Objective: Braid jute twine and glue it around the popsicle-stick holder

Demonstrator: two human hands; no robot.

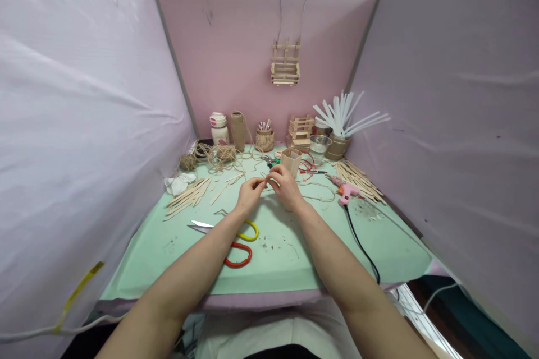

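Note:
My left hand (250, 193) and my right hand (285, 186) meet over the middle of the table, fingertips pinched close together. A thin strand of twine (322, 199) shows around the fingertips and curls away to the right on the table. The exact grip is too small to make out clearly. Just behind my right hand stands a small cup made of wooden craft sticks (291, 160). Under my left forearm lie scissors (248, 230) with one yellow and one red handle, partly hidden, blades pointing left.
Craft sticks (189, 197) lie in a pile on the left; more sticks (357, 179) lie on the right. A pink glue gun (348, 190) with a black cord rests at right. Tangled twine (225, 152), jars, a clear bowl (320, 145) and white glue sticks (341, 115) line the back.

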